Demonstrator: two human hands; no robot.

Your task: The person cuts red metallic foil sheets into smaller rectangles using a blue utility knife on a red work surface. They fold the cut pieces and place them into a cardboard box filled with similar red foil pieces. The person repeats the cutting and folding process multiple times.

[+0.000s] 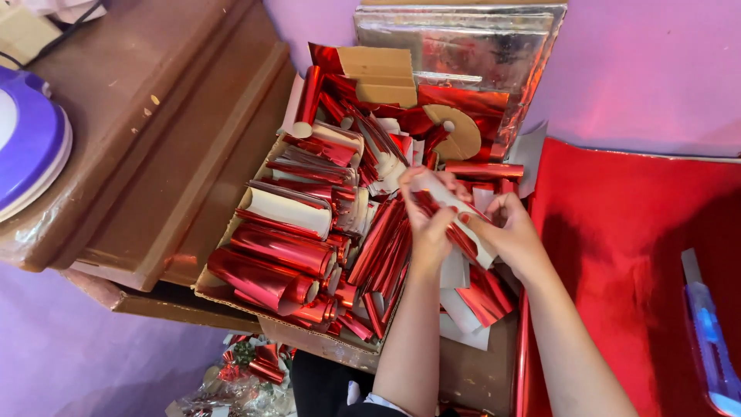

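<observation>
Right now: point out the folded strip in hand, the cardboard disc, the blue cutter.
folded strip (pixel 455 212), head view, white middle between the hands
cardboard disc (pixel 461 131), head view, flat face
blue cutter (pixel 710 340), head view, mid-body

Lilac walls (pixel 656 69) surround a brown wooden cabinet (pixel 154 147) beside a red-covered surface (pixel 633 232).

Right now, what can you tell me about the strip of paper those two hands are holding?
The strip is a narrow piece of paper, white on the side facing up, with shiny red foil showing along its edge. It lies slanted, running from upper left down to lower right. The left hand pinches its upper end and the right hand grips it lower down. It is held just above a cardboard box packed with similar red foil rolls and strips.
</observation>
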